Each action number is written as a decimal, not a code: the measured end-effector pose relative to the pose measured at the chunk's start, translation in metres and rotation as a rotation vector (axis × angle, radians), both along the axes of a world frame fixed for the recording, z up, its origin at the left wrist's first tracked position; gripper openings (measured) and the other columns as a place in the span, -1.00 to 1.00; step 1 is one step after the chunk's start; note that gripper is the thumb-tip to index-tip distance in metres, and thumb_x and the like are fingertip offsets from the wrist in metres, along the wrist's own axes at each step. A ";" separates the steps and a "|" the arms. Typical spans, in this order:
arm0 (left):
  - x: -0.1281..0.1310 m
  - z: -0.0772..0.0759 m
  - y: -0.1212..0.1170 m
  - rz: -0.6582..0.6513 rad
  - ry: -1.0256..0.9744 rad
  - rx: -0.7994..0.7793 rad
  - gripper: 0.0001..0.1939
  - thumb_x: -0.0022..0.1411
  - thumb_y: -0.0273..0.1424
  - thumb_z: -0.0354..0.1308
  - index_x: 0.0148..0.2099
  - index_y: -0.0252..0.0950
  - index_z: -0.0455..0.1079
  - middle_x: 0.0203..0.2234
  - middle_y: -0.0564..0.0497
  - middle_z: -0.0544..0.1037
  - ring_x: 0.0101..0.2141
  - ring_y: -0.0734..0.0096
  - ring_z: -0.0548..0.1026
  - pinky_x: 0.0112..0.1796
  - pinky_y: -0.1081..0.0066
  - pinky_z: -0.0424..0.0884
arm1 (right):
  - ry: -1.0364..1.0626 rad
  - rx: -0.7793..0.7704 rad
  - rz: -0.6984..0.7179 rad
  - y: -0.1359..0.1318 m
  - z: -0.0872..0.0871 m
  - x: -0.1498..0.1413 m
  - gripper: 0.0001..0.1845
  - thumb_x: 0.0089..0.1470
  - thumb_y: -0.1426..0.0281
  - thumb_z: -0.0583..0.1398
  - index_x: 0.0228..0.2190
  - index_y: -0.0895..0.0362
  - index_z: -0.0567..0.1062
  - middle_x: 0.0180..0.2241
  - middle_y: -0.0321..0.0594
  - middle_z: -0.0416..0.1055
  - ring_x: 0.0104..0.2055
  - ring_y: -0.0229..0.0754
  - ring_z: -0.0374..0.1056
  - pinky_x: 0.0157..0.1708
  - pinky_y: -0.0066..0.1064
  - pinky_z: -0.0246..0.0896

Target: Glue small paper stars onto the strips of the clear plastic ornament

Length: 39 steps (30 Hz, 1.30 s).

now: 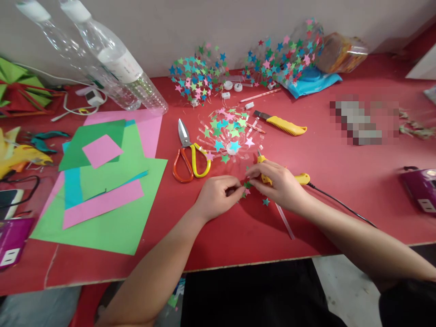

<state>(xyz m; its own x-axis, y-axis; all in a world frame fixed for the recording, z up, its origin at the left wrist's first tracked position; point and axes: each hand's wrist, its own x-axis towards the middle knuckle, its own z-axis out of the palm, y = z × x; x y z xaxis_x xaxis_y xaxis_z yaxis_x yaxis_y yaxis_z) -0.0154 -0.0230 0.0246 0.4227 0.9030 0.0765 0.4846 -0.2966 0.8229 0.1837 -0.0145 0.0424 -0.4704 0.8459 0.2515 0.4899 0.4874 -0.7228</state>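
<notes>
Teal star flat, points outward

Red table with paper, scissors

Red table against a plain grey wall

Beyond both hands, we see a plain grey wall behind the far side of a red table. The tabletop spreads beneath the left hand and right hand, its worn edge on our near side. Well left of the left hand, a pale line marks the surface. Below the right forearm, we find grey, stained floor. Soft shadow falls near the hands.
</notes>
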 end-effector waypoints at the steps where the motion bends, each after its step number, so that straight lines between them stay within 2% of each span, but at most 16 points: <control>1: 0.001 0.000 -0.001 0.011 -0.009 -0.028 -0.80 0.19 -0.41 0.14 -0.48 -0.32 0.37 -0.65 0.15 0.32 -0.60 0.60 0.22 -0.52 0.53 0.14 | 0.004 -0.009 0.003 -0.001 0.000 -0.001 -0.87 0.13 0.52 0.15 -0.27 0.11 0.46 -0.35 -0.25 0.47 -0.29 -0.24 0.38 -0.27 -0.41 0.28; 5: 0.004 0.003 -0.003 0.020 -0.115 -0.196 -0.87 0.17 -0.39 0.12 -0.36 -0.33 0.45 -0.62 0.12 0.38 -0.61 0.60 0.23 -0.56 0.55 0.15 | 0.011 -0.011 -0.002 -0.003 -0.001 -0.004 -0.91 0.16 0.48 0.15 -0.28 0.11 0.45 -0.34 -0.25 0.48 -0.30 -0.26 0.39 -0.28 -0.42 0.28; 8: 0.005 0.005 -0.004 0.046 -0.179 -0.240 -0.86 0.16 -0.39 0.11 -0.40 -0.33 0.43 -0.61 0.10 0.40 -0.59 0.58 0.25 -0.54 0.54 0.18 | -0.057 0.062 -0.002 -0.001 0.007 0.002 -0.90 0.19 0.45 0.13 -0.25 0.12 0.45 -0.36 -0.24 0.49 -0.32 -0.25 0.39 -0.28 -0.42 0.26; 9: 0.004 0.006 -0.004 0.061 -0.196 -0.238 -0.86 0.15 -0.40 0.11 -0.42 -0.32 0.41 -0.61 0.11 0.38 -0.58 0.57 0.25 -0.54 0.54 0.19 | -0.116 0.110 -0.011 0.001 0.012 0.007 -0.88 0.20 0.44 0.12 -0.23 0.14 0.45 -0.37 -0.22 0.48 -0.33 -0.24 0.39 -0.29 -0.41 0.25; 11: 0.003 0.006 -0.004 0.094 -0.225 -0.230 -0.86 0.13 -0.40 0.11 -0.46 -0.31 0.36 -0.62 0.12 0.35 -0.58 0.57 0.24 -0.54 0.54 0.18 | -0.369 0.227 -0.064 0.005 0.022 0.021 -0.83 0.21 0.39 0.10 -0.21 0.16 0.46 -0.37 -0.18 0.48 -0.35 -0.19 0.37 -0.30 -0.35 0.21; 14: 0.000 0.006 -0.003 0.131 -0.263 -0.227 -0.86 0.12 -0.42 0.10 -0.48 -0.30 0.33 -0.63 0.13 0.31 -0.59 0.58 0.24 -0.54 0.54 0.18 | -0.763 0.255 -0.087 0.006 0.032 0.044 -0.76 0.12 0.38 0.18 -0.15 0.17 0.45 -0.19 -0.07 0.48 -0.20 -0.05 0.38 -0.29 -0.30 0.17; 17: -0.002 0.005 -0.004 0.144 -0.287 -0.218 -0.86 0.12 -0.44 0.10 -0.48 -0.30 0.32 -0.64 0.14 0.31 -0.59 0.59 0.24 -0.54 0.54 0.18 | -0.927 0.253 0.030 0.000 0.027 0.055 -0.63 0.01 0.48 0.18 -0.08 0.15 0.42 -0.08 -0.08 0.43 -0.15 -0.04 0.37 -0.25 -0.30 0.16; 20: -0.002 0.006 -0.004 0.138 -0.297 -0.193 -0.86 0.13 -0.46 0.10 -0.48 -0.30 0.32 -0.64 0.14 0.31 -0.60 0.60 0.25 -0.56 0.54 0.18 | -0.992 0.253 0.016 -0.004 0.014 0.051 -0.63 -0.04 0.59 0.10 -0.14 0.19 0.43 -0.17 -0.07 0.42 -0.26 -0.09 0.37 -0.35 -0.32 0.12; 23: -0.002 0.009 -0.005 0.137 -0.305 -0.162 -0.85 0.13 -0.46 0.10 -0.49 -0.29 0.31 -0.66 0.14 0.30 -0.61 0.60 0.23 -0.57 0.54 0.17 | -0.920 0.187 0.005 -0.002 0.007 0.048 -0.74 -0.05 0.62 0.07 -0.29 0.20 0.44 -0.27 -0.07 0.40 -0.37 -0.15 0.33 -0.45 -0.34 0.08; 25: -0.001 0.012 -0.006 0.157 -0.322 -0.137 -0.85 0.13 -0.46 0.10 -0.49 -0.29 0.31 -0.66 0.15 0.29 -0.62 0.61 0.23 -0.58 0.54 0.16 | -0.786 0.127 -0.010 0.001 0.011 0.052 -0.73 -0.08 0.62 0.07 -0.29 0.18 0.41 -0.25 -0.08 0.39 -0.41 -0.19 0.30 -0.48 -0.35 0.10; 28: -0.001 0.016 -0.009 0.212 -0.352 -0.086 -0.85 0.13 -0.46 0.10 -0.50 -0.28 0.30 -0.67 0.15 0.29 -0.63 0.61 0.22 -0.59 0.54 0.16 | -0.521 0.064 -0.105 0.002 0.030 0.064 -0.64 -0.08 0.58 0.12 -0.17 0.13 0.36 -0.19 -0.11 0.36 -0.33 -0.17 0.34 -0.37 -0.33 0.24; 30: -0.001 0.017 -0.010 0.252 -0.373 -0.055 -0.85 0.13 -0.47 0.10 -0.49 -0.28 0.31 -0.67 0.15 0.29 -0.63 0.60 0.22 -0.59 0.53 0.17 | -0.356 0.073 -0.104 0.000 0.045 0.070 -0.75 0.04 0.46 0.17 -0.18 0.10 0.34 -0.18 -0.11 0.35 -0.28 -0.14 0.35 -0.32 -0.31 0.28; 31: 0.000 0.017 -0.011 0.270 -0.383 -0.043 -0.84 0.14 -0.48 0.09 -0.49 -0.28 0.31 -0.68 0.15 0.29 -0.63 0.60 0.22 -0.60 0.53 0.17 | -0.291 0.065 -0.078 -0.002 0.051 0.071 -0.83 0.08 0.40 0.19 -0.24 0.08 0.35 -0.24 -0.15 0.35 -0.31 -0.16 0.34 -0.35 -0.32 0.27; 34: 0.000 0.017 -0.013 0.308 -0.404 -0.008 -0.82 0.17 -0.49 0.09 -0.49 -0.28 0.31 -0.67 0.15 0.28 -0.64 0.61 0.22 -0.61 0.53 0.15 | -0.092 0.071 0.049 -0.008 0.060 0.065 -0.85 0.10 0.31 0.26 -0.32 0.04 0.38 -0.30 -0.19 0.39 -0.29 -0.16 0.37 -0.32 -0.32 0.29; 37: -0.001 0.014 -0.013 0.333 -0.414 0.011 -0.82 0.18 -0.49 0.08 -0.48 -0.28 0.31 -0.66 0.15 0.28 -0.64 0.62 0.21 -0.61 0.53 0.15 | -0.044 0.022 0.152 -0.012 0.053 0.051 -0.84 0.13 0.26 0.24 -0.30 0.06 0.40 -0.26 -0.17 0.40 -0.29 -0.20 0.38 -0.33 -0.35 0.28; 39: -0.002 0.012 -0.012 0.349 -0.416 0.022 -0.84 0.19 -0.49 0.09 -0.46 -0.28 0.32 -0.65 0.15 0.29 -0.63 0.62 0.21 -0.60 0.54 0.15 | -0.040 0.009 0.193 -0.014 0.046 0.042 -0.80 0.18 0.21 0.19 -0.34 0.09 0.38 -0.32 -0.19 0.38 -0.35 -0.22 0.35 -0.37 -0.36 0.25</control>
<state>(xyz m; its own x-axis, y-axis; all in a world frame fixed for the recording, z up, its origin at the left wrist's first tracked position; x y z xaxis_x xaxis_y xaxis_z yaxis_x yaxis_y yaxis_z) -0.0169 -0.0352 0.0370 0.0279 0.9807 0.1935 0.1916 -0.1952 0.9619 0.2256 -0.0284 0.0883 -0.6334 0.7368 0.2365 0.4147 0.5812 -0.7002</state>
